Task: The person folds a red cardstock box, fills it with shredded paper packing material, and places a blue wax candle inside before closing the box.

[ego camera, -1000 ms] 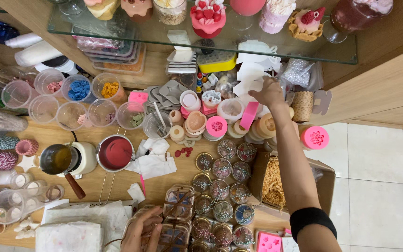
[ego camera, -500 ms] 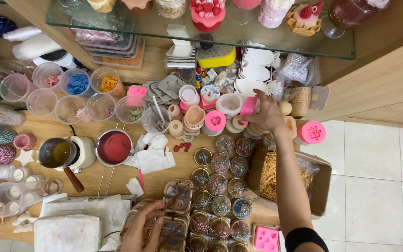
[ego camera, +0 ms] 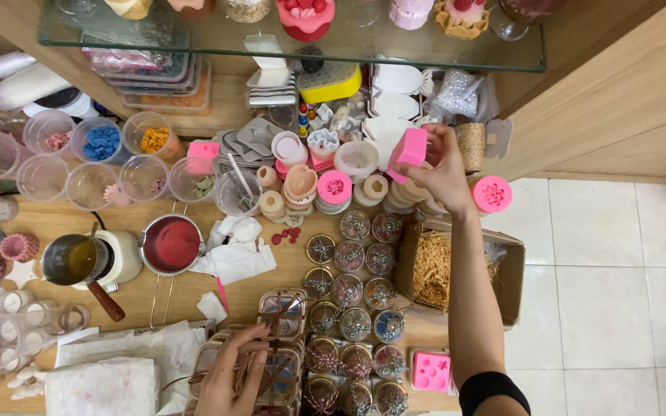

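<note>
right hand (ego camera: 445, 173) grips a pink block-shaped silicone mould (ego camera: 408, 149) above stacked moulds; left hand (ego camera: 233, 377), fingers curled, rests on clear ribbon-tied boxes (ego camera: 279, 339).

Right hand (ego camera: 442, 171) grips a pink block mould (ego camera: 408, 149) up at one o'clock; left hand (ego camera: 234, 379) rests on clear boxes (ego camera: 280, 339) at six.

The pink mould (ego camera: 408, 149) in the right hand (ego camera: 442, 171) looked like matt, rubbery silicone. The left hand (ego camera: 234, 377) rested on glossy clear plastic boxes (ego camera: 280, 339). The table (ego camera: 63, 219) was smooth pale wood, the saucepan (ego camera: 171, 245) shiny metal, the shelf (ego camera: 425, 46) glass.
</note>
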